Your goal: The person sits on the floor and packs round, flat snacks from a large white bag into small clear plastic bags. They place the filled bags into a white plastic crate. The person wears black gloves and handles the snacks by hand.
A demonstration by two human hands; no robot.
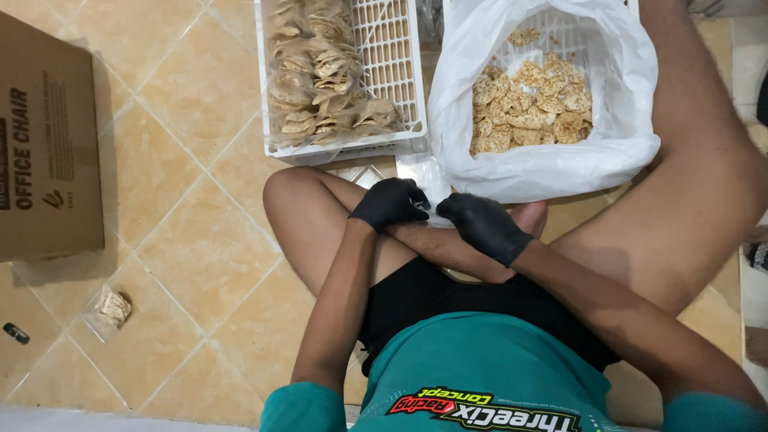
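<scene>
both gloved hands, left hand (390, 202) and right hand (482, 224), curled, touching, grip unclear, below white bag (552, 168) of crackers (528, 104).

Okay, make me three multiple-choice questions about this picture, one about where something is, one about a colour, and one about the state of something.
1. Where does the small sealed packet of crackers lie?
A. on the tiled floor, near the cardboard box
B. inside the white crate
C. on the person's lap

2. What colour are the gloves on the left hand and right hand?
A. blue
B. black
C. white

3. In what state is the white plastic bag of loose crackers?
A. knotted shut
B. open at the top
C. empty

Answers: 1 A, it rests alone on the tiles below the box. 2 B, both gloves are black. 3 B, the crackers show through its open mouth.
</scene>
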